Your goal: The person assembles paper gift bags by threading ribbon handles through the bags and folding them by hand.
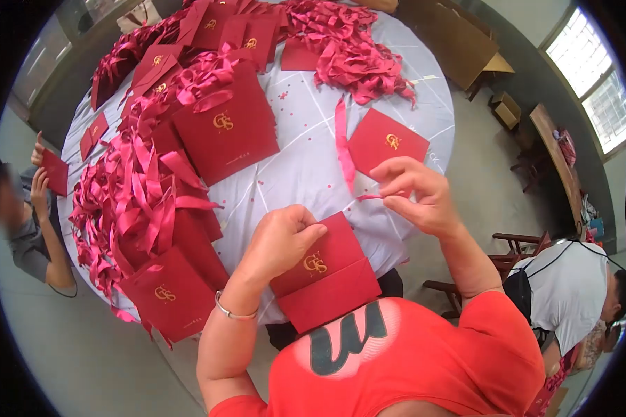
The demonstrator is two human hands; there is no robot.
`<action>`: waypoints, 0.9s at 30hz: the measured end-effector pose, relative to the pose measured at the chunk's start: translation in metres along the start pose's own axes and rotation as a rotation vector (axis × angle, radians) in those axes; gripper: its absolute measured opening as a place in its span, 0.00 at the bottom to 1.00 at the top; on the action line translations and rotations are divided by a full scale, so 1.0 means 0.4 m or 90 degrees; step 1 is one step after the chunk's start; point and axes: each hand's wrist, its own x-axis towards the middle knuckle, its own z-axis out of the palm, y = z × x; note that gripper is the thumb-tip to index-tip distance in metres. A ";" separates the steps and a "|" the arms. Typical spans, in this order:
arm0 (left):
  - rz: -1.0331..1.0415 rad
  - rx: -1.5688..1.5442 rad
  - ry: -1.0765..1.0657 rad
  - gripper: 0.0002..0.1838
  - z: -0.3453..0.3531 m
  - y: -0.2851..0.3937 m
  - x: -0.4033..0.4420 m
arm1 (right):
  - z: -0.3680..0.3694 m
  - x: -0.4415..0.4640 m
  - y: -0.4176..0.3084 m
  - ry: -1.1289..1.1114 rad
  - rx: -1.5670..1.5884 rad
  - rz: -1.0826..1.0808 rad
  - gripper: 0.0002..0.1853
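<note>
"Where is the red bag [323,267] placed?"
"At six o'clock; seemingly 'GS' is printed in gold. Its upper edge is met by the left hand [285,240], fingers curled; any grip cannot be told."
"And the right hand [421,198]?"
"A pink ribbon [370,197] is pinched there, other fingers loosely bent. At two o'clock, 'CK' is read on the tablecloth [257,198]."
</note>
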 end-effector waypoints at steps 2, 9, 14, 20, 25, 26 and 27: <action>-0.025 -0.073 -0.036 0.10 0.000 -0.008 0.000 | -0.001 0.012 -0.018 -0.037 -0.094 -0.116 0.09; -0.062 -0.368 -0.198 0.07 -0.017 -0.011 -0.003 | 0.059 0.009 -0.039 -0.147 -0.031 -0.117 0.12; -0.093 -0.477 -0.279 0.09 -0.042 -0.003 -0.006 | 0.102 -0.018 -0.019 -0.141 0.127 -0.012 0.10; -0.135 -0.520 -0.287 0.09 -0.036 -0.019 0.002 | 0.097 -0.024 -0.020 -0.091 0.002 -0.012 0.10; -0.152 -0.478 -0.259 0.08 -0.038 -0.011 0.001 | 0.100 -0.026 -0.039 -0.067 -0.067 0.034 0.11; -0.150 -0.466 -0.258 0.09 -0.036 -0.016 0.002 | 0.102 -0.021 -0.030 -0.056 -0.088 -0.036 0.12; -0.148 -0.454 -0.256 0.09 -0.035 -0.019 0.003 | 0.104 -0.017 -0.025 -0.046 -0.109 -0.105 0.13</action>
